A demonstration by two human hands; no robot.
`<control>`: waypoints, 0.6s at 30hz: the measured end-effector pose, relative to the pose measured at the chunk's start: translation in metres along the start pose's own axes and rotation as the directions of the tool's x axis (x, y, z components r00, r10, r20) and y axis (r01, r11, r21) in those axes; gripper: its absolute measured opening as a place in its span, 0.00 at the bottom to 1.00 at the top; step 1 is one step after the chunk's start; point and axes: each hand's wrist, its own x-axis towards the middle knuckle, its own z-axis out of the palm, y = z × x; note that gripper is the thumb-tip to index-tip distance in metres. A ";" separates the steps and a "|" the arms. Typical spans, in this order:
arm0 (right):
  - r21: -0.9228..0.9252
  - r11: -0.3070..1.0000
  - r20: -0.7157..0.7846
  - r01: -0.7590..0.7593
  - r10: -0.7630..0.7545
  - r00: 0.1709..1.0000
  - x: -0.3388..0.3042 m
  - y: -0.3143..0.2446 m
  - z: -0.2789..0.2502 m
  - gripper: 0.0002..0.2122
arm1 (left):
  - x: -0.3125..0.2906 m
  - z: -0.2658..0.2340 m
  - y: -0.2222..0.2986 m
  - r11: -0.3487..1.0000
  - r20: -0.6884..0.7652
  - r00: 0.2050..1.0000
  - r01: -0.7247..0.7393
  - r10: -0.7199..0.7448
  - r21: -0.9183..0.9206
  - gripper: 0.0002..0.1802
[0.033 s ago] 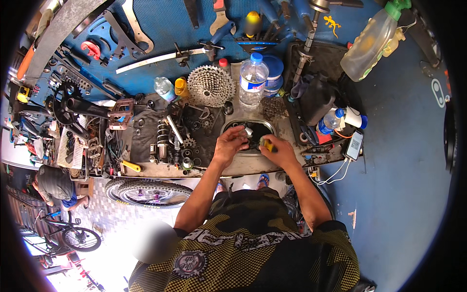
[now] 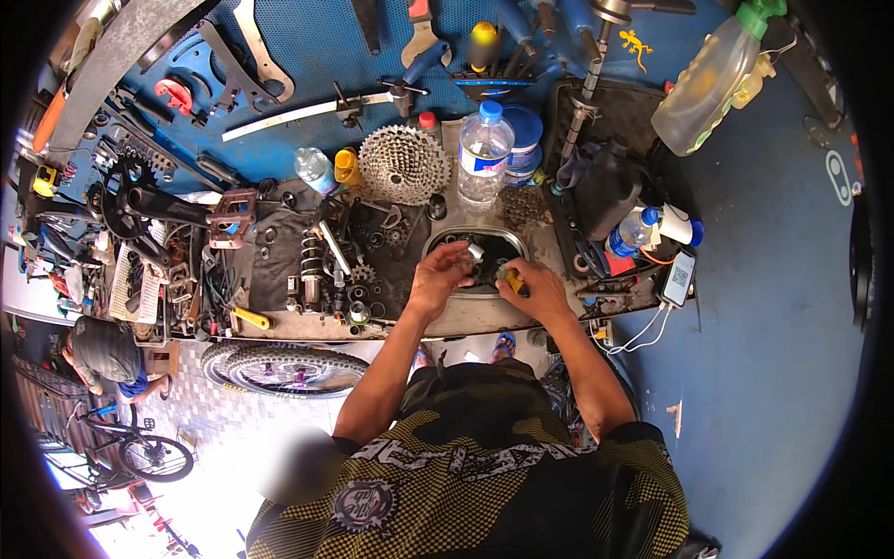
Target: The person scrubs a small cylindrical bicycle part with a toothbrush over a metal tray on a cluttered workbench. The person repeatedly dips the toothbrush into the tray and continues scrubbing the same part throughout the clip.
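Observation:
Over an oval metal tray [image 2: 429, 248] with dark contents, both of my hands work close together. My left hand [image 2: 442, 277] has its fingers closed round a small silver metal part [image 2: 476, 252]. In my right hand [image 2: 538, 291], thumb and fingers pinch a small yellow tool [image 2: 514, 281] with a pale end, its exact kind not clear. That pale end points toward the left hand, with a small gap between them. Dark small pieces lie in the tray beneath, partly hidden by my fingers.
Behind the tray stand a large clear bottle [image 2: 482, 158], a bicycle cassette [image 2: 404, 165] and blue tubs [image 2: 524, 130]. Left on the bench are a shock absorber [image 2: 311, 270] and a yellow-handled tool [image 2: 251, 318]. A phone [image 2: 681, 278] on a white cable lies right. Another person [image 2: 110, 352] sits far left.
My right hand and the yellow tool have shifted very slightly. The left hand and its metal part stay almost in place.

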 end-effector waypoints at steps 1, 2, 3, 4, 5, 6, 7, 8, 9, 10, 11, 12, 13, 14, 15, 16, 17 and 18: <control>-0.113 0.994 0.056 -0.003 0.010 0.998 0.000 -0.005 -0.006 0.16 | 0.000 -0.001 -0.001 0.999 0.003 1.000 -0.004 0.004 0.039 0.23; -0.061 0.997 0.034 -0.037 0.039 0.999 0.001 -0.001 -0.003 0.16 | 0.001 -0.002 -0.002 0.997 0.007 1.000 -0.007 0.007 0.078 0.24; -0.011 0.998 0.006 -0.069 0.069 0.998 0.005 0.001 -0.001 0.16 | 0.004 -0.003 -0.003 0.995 0.013 1.000 -0.013 0.012 0.102 0.24; 0.040 0.994 -0.020 -0.098 0.099 0.995 0.008 0.003 0.000 0.16 | 0.007 -0.004 -0.003 0.992 0.020 1.000 -0.020 0.018 0.126 0.24; 0.147 0.980 -0.017 -0.137 0.141 0.990 0.011 0.005 0.001 0.16 | 0.010 -0.005 -0.003 0.988 0.026 0.999 -0.027 0.023 0.150 0.24; 0.255 0.952 -0.002 -0.172 0.178 0.984 0.017 -0.005 -0.003 0.15 | 0.013 -0.011 -0.006 0.978 0.032 0.999 -0.034 0.028 0.206 0.24; 0.358 0.910 0.019 -0.207 0.215 0.976 0.021 -0.016 -0.007 0.15 | 0.015 -0.015 -0.009 0.965 0.037 0.999 -0.038 0.029 0.261 0.24; 0.451 0.877 0.040 -0.168 0.169 0.985 0.023 -0.026 -0.008 0.15 | 0.017 -0.019 -0.012 0.948 0.042 0.999 -0.042 0.031 0.316 0.24; 0.539 0.831 0.053 -0.137 0.129 0.990 0.024 -0.036 -0.008 0.14 | 0.016 -0.016 -0.010 0.939 0.037 0.999 -0.037 0.025 0.343 0.23; 0.622 0.776 0.061 -0.106 0.087 0.994 0.025 -0.042 -0.007 0.13 | 0.015 -0.014 -0.008 0.928 0.032 0.999 -0.031 0.021 0.370 0.23; 0.595 0.798 0.057 -0.089 0.069 0.996 0.026 -0.045 -0.006 0.12 | 0.014 -0.011 -0.007 0.918 0.026 1.000 -0.026 0.017 0.397 0.22; 0.568 0.821 0.053 -0.066 0.043 0.998 0.029 -0.048 -0.006 0.12 | 0.013 -0.010 -0.005 0.905 0.019 0.999 -0.038 0.033 0.424 0.22; 0.539 0.841 0.051 -0.042 0.017 0.999 0.031 -0.050 -0.006 0.11 | 0.012 -0.008 -0.003 0.891 0.012 0.999 -0.050 0.050 0.450 0.21; 0.496 0.866 0.016 -0.062 0.062 0.998 0.030 -0.051 -0.009 0.11 | 0.011 -0.007 -0.001 0.877 0.005 0.998 -0.062 0.068 0.476 0.21; 0.447 0.894 -0.042 0.003 0.018 0.999 0.029 -0.048 -0.009 0.11 | 0.011 -0.009 -0.002 0.866 -0.005 0.997 -0.064 0.076 0.496 0.20; 0.394 0.917 -0.098 0.066 -0.030 0.995 0.028 -0.045 -0.009 0.11 | 0.011 -0.010 -0.003 0.854 -0.014 0.996 -0.065 0.084 0.516 0.20; 0.336 0.933 -0.151 0.127 -0.079 0.985 0.028 -0.043 -0.008 0.11 | 0.011 -0.012 -0.004 0.842 -0.024 0.995 -0.065 0.092 0.535 0.19; 0.361 0.915 -0.184 0.179 -0.118 0.976 0.027 -0.046 -0.006 0.11 | 0.010 -0.008 -0.002 0.835 -0.027 0.994 -0.072 0.103 0.546 0.19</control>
